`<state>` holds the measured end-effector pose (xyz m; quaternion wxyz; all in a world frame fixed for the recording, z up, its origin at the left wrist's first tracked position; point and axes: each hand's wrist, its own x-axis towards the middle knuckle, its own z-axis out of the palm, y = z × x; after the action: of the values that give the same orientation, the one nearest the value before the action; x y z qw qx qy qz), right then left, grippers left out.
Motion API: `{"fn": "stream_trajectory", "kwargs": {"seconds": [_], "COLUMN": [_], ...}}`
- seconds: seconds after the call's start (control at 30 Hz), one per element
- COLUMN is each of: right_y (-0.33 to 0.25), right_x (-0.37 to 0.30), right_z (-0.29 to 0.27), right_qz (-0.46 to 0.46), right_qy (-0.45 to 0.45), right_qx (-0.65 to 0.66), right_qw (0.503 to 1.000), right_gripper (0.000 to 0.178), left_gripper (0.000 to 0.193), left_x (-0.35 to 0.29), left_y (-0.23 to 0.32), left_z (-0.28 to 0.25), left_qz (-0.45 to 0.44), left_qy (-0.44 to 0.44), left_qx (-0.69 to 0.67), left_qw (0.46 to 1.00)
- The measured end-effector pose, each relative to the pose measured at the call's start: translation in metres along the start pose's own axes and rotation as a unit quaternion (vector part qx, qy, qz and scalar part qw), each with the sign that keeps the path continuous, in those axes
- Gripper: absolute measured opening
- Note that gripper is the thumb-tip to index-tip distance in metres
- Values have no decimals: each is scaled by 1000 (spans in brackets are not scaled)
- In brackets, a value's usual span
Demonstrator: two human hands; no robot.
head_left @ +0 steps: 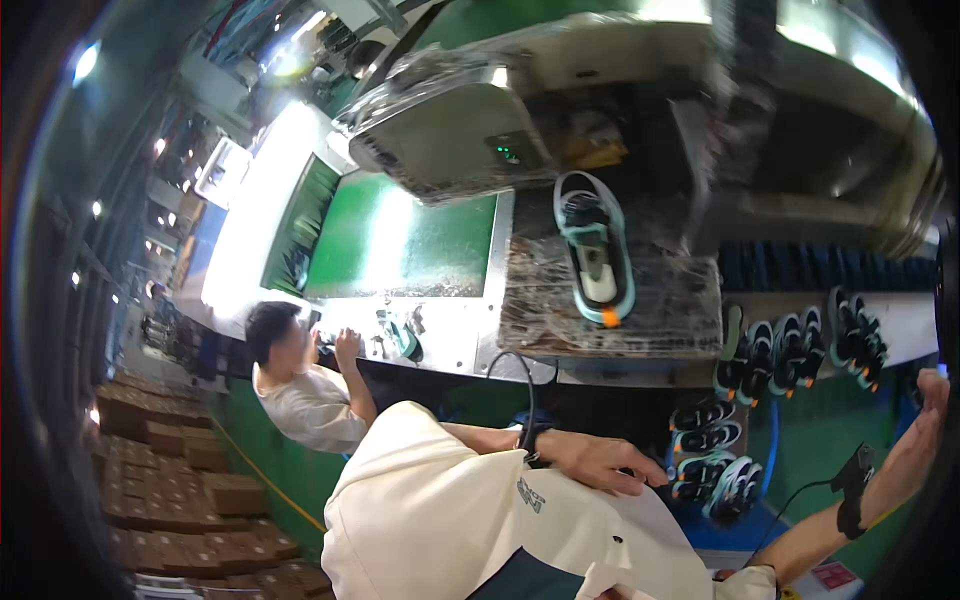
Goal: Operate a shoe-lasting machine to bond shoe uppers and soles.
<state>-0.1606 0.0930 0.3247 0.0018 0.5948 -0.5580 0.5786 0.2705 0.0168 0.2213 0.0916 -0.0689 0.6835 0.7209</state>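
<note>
My left hand reaches out from a white sleeve, fingers spread and flat, holding nothing, just left of a stack of dark shoes with teal soles. At the picture's far right rim my right hand is raised, with a black strap and cable on its wrist. It is close to a row of the same shoes standing on a ledge, and the rim hides its grip. One teal and white shoe lies sole up on a wire mesh conveyor coming out of a metal machine.
A co-worker in a light shirt sits at the left, hands on a white bench beside a green belt. Brown cartons are stacked at lower left. A black cable hangs from the conveyor's edge.
</note>
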Motion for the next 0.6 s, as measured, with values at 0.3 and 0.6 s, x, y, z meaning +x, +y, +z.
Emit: {"fn": "stream_trajectory", "kwargs": {"seconds": [0.3,0.6], "right_y": [-235,-199], "right_x": [96,26], "right_z": [257,401], "right_qz": [32,221], "right_qy": [-113,-312], "right_qx": [51,-303], "right_qw": [992,873], "right_gripper": [32,81], "left_gripper": [48,48], "left_x": [-185,-275], "left_y": [27,-27], "left_z": [-59,-147], "left_qz": [124,118], "left_qy": [134,174], "left_qx": [-104,-146], "left_qw": [978,967]}}
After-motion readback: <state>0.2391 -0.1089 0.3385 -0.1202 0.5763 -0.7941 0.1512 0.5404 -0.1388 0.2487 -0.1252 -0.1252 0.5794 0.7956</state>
